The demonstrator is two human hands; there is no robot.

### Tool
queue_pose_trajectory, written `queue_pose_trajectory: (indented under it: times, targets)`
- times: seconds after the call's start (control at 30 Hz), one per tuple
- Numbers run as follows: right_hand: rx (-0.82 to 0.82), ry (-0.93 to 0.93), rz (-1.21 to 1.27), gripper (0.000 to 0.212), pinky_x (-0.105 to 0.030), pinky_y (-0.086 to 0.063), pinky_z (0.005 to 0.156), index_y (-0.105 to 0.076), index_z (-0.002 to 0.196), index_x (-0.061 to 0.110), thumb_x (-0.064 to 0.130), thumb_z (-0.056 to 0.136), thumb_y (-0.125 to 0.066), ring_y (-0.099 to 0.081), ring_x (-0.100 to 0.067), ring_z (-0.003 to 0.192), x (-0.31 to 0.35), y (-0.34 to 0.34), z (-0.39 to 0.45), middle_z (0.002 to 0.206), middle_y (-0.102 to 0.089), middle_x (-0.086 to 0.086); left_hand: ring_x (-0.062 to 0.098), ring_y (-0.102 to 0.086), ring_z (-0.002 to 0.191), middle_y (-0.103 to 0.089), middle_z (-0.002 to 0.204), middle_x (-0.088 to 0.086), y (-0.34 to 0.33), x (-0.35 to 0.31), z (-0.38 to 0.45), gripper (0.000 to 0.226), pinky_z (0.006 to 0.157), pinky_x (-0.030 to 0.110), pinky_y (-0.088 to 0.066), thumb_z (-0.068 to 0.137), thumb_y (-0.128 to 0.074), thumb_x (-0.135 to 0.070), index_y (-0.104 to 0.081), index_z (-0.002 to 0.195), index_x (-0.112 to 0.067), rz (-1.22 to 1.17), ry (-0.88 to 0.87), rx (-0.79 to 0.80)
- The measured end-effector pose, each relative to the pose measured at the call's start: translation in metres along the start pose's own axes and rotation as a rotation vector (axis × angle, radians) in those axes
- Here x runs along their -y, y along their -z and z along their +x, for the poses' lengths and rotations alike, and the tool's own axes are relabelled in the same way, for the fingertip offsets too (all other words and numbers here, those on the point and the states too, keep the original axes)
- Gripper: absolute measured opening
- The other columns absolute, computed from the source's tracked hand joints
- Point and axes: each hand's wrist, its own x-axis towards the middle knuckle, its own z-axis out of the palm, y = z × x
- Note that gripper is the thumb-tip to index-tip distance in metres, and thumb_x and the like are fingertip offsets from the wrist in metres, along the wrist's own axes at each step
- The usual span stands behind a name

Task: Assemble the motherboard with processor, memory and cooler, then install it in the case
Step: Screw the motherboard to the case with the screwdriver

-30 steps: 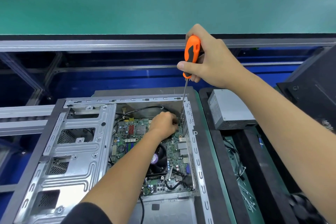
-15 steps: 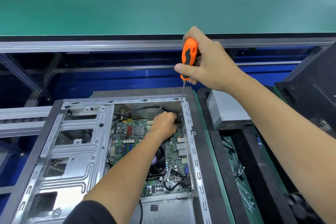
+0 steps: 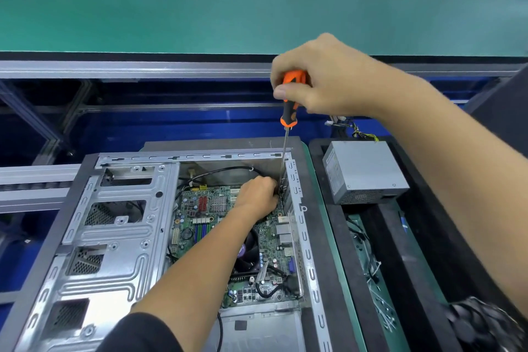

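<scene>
The motherboard (image 3: 228, 226) already lies inside the open case (image 3: 114, 237), cooler fan (image 3: 248, 251) partly showing under the left forearm, so the step in hand looks to be screwing the board down at its far right corner. The right hand (image 3: 328, 80), at about one o'clock from the board, has its fingers and thumb wrapped round the orange handle of the screwdriver (image 3: 290, 103), whose thin shaft runs almost straight down past the case's rear rail to that corner. The left hand (image 3: 257, 194) sits at the shaft's foot with fingers curled in close to the tip; whether they pinch a screw or only steady the blade cannot be told, since the tip and any screw are hidden. The next move likely calls for keeping the shaft upright over the hole while turning, with light downward pressure. At three o'clock from the case, a grey power supply (image 3: 365, 177) rests in a black tray (image 3: 428, 280) on the desk.
</scene>
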Motion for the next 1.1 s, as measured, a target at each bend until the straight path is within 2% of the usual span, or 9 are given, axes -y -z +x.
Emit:
queue_pose_trajectory:
  times: [0.13, 0.2, 0.3, 0.53, 0.7, 0.83, 0.93, 1.03, 1.1]
  targets:
    - [0.102, -0.137, -0.394, 0.053, -0.03, -0.027, 0.049, -0.052, 0.068, 0.012, 0.055, 0.096, -0.038, -0.045, -0.024, 0.058, 0.015, 0.003, 0.005, 0.063, -0.044, -0.005, 0.034, -0.062, 0.086, -0.067, 0.092, 0.012, 0.0, 0.0, 0.0, 0.015, 0.064, 0.032, -0.04, 0.083, -0.063, -0.021, -0.068, 0.093, -0.013, -0.024, 0.025, 0.011]
    - [0.247, -0.14, -0.41, 0.044, -0.033, -0.035, 0.052, -0.053, 0.076, 0.016, 0.053, 0.095, -0.04, -0.047, -0.022, 0.062, 0.021, 0.009, 0.006, 0.076, -0.05, -0.005, 0.034, -0.061, 0.087, -0.067, 0.093, 0.011, 0.0, 0.0, 0.001, 0.015, 0.065, 0.032, -0.04, 0.083, -0.063, -0.022, -0.068, 0.093, -0.013, -0.024, 0.031, 0.009]
    - [0.413, -0.071, -0.212, 0.01, -0.035, -0.043, 0.066, -0.055, 0.097, 0.023, 0.018, 0.089, -0.052, -0.052, -0.017, 0.075, 0.023, 0.02, 0.007, 0.094, -0.05, 0.011, 0.034, -0.061, 0.088, -0.067, 0.094, 0.012, 0.001, 0.0, 0.0, 0.016, 0.066, 0.033, -0.041, 0.083, -0.062, -0.022, -0.068, 0.095, -0.012, -0.013, 0.027, 0.011]
    - [0.184, -0.169, -0.431, 0.036, -0.026, -0.026, 0.048, -0.048, 0.066, 0.015, 0.038, 0.094, -0.044, -0.041, -0.02, 0.056, 0.026, 0.005, 0.01, 0.065, -0.044, -0.003, 0.035, -0.061, 0.089, -0.065, 0.096, 0.014, 0.003, 0.001, -0.002, 0.017, 0.066, 0.033, -0.039, 0.085, -0.063, -0.025, -0.066, 0.094, -0.01, 0.017, 0.0, 0.016]
    - [0.415, -0.08, -0.24, 0.014, -0.037, -0.043, 0.069, -0.051, 0.096, 0.024, 0.017, 0.086, -0.057, -0.051, -0.021, 0.076, 0.029, 0.016, 0.007, 0.099, -0.046, 0.005, 0.034, -0.061, 0.09, -0.065, 0.096, 0.014, 0.003, 0.001, -0.002, 0.017, 0.067, 0.033, -0.041, 0.086, -0.064, -0.026, -0.066, 0.094, -0.011, -0.003, 0.01, 0.015]
    - [0.179, -0.139, -0.296, 0.023, -0.031, -0.032, 0.052, -0.051, 0.076, 0.014, 0.029, 0.093, -0.051, -0.049, -0.027, 0.067, 0.025, 0.005, 0.011, 0.07, -0.045, -0.002, 0.034, -0.061, 0.089, -0.066, 0.094, 0.014, 0.004, 0.001, -0.002, 0.016, 0.068, 0.034, -0.043, 0.084, -0.063, -0.022, -0.067, 0.095, -0.011, -0.026, 0.02, 0.008]
    - [0.188, -0.233, -0.446, 0.036, -0.029, -0.026, 0.05, -0.045, 0.073, 0.013, 0.042, 0.095, -0.045, -0.039, -0.019, 0.057, 0.02, 0.007, 0.008, 0.072, -0.043, -0.005, 0.032, -0.062, 0.086, -0.068, 0.089, 0.011, 0.008, 0.0, -0.004, 0.015, 0.066, 0.032, -0.044, 0.083, -0.061, -0.016, -0.069, 0.095, -0.012, -0.097, 0.044, 0.028]
    - [0.349, -0.127, -0.237, 0.008, -0.035, -0.038, 0.062, -0.048, 0.099, 0.02, 0.023, 0.092, -0.05, -0.048, -0.016, 0.067, 0.017, 0.017, 0.005, 0.1, -0.045, 0.002, 0.025, -0.061, 0.079, -0.066, 0.082, 0.005, 0.015, 0.007, -0.005, 0.011, 0.067, 0.029, -0.046, 0.083, -0.062, -0.015, -0.07, 0.09, -0.015, -0.183, 0.053, 0.063]
    - [0.335, -0.082, -0.124, 0.015, -0.029, -0.035, 0.06, -0.052, 0.099, 0.023, 0.012, 0.088, -0.051, -0.05, -0.009, 0.072, 0.017, 0.018, 0.005, 0.091, -0.052, 0.009, 0.019, -0.057, 0.072, -0.06, 0.073, -0.002, 0.022, 0.015, -0.008, 0.005, 0.065, 0.027, -0.043, 0.083, -0.065, -0.018, -0.07, 0.085, -0.02, -0.188, 0.054, 0.074]
